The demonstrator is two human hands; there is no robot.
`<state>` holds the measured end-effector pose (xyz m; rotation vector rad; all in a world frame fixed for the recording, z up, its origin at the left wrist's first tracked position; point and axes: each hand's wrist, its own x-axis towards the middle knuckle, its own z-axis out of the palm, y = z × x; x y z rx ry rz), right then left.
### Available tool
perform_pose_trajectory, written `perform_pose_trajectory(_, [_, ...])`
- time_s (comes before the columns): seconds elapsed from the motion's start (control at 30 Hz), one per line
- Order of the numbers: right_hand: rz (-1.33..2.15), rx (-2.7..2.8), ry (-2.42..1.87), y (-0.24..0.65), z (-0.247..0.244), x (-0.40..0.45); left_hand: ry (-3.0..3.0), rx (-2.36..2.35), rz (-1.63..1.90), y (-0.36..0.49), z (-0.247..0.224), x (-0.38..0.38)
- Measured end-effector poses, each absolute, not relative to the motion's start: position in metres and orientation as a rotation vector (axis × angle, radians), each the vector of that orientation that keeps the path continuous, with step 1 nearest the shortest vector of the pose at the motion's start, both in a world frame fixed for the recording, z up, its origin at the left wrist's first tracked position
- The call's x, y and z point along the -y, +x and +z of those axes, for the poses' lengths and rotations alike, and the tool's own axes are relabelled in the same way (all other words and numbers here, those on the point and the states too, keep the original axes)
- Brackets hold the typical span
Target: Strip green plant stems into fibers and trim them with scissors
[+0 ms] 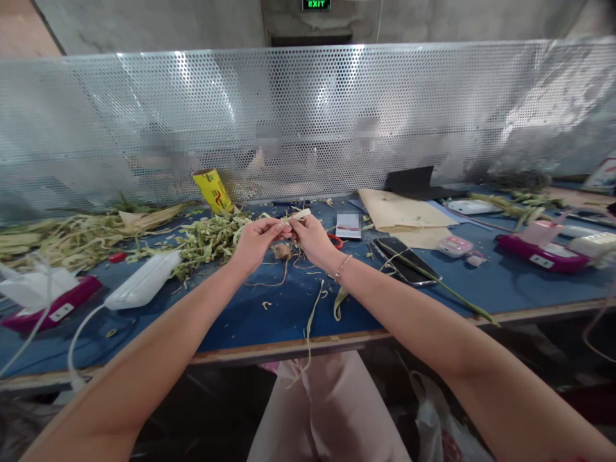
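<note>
My left hand point(260, 242) and my right hand point(310, 239) meet above the middle of the table, fingertips pinched together. A pale strip of dried leaf point(301, 214) sticks up from between the fingers of both hands. Right below them lies a small ball of brown twine point(283, 251), its loose end trailing over the blue surface. A red ring handle point(335, 241) shows beside my right wrist, the rest of that tool hidden. To the left of my left hand is a heap of pale green dried leaf pieces point(212, 237).
A yellow tube point(213, 191) stands tilted near the perforated metal screen point(308, 115). On the right are a black phone point(407, 260), brown paper point(407, 215) and a purple power strip point(541, 253). A white adapter point(144, 280) and another purple strip point(81, 296) lie left.
</note>
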<state>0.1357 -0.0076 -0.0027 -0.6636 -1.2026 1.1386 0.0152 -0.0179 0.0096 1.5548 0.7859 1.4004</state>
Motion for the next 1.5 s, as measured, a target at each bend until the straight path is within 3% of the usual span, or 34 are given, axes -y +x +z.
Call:
perform_pose_trajectory(0.37, [0.991, 1.450, -0.696, 0.149, -0.004, 0.002, 1.459, -0.904, 1.433, 0.009, 0.015, 0.014])
perform_pose_trajectory(0.73, [0.398, 1.843, -0.692, 0.155, 0.005, 0.019, 1.486, -1.134, 1.434, 0.008, 0.012, 0.013])
perform_pose_trajectory(1.5, [0.717, 1.563, -0.756, 0.151, 0.001, 0.011, 2.045, -1.218, 1.436, 0.013, 0.012, 0.021])
